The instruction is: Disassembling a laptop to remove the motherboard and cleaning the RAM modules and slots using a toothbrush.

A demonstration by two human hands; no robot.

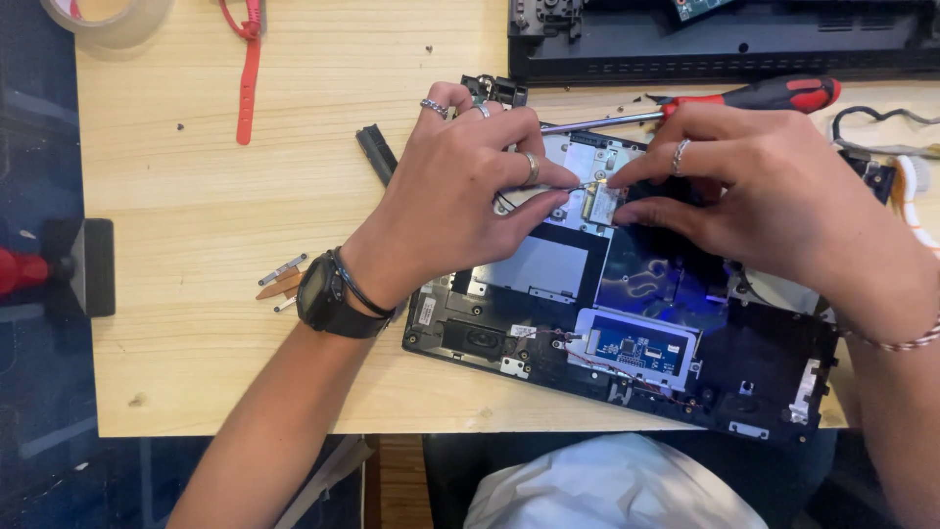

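Pinched between both hands' fingertips was a small card (599, 203), left hand (460, 186) and right hand (774, 196) meeting over the opened laptop base (764, 377). Just behind the grip, a red-handled screwdriver (774, 95) was laid.

Both forearms come in from the near edge and angle toward each other; the left hand (460, 186) lies palm down, wrist bent a little, knuckles raised, with thumb and forefinger stretched right and pinched close together; rings sit on three of its fingers, and a dark watch and thin band circle the wrist; the right hand (774, 196) mirrors it from the right, forefinger and thumb reaching left until the fingertips (615, 182) nearly meet the other hand's; one ring shows, and a beaded bracelet at the wrist.
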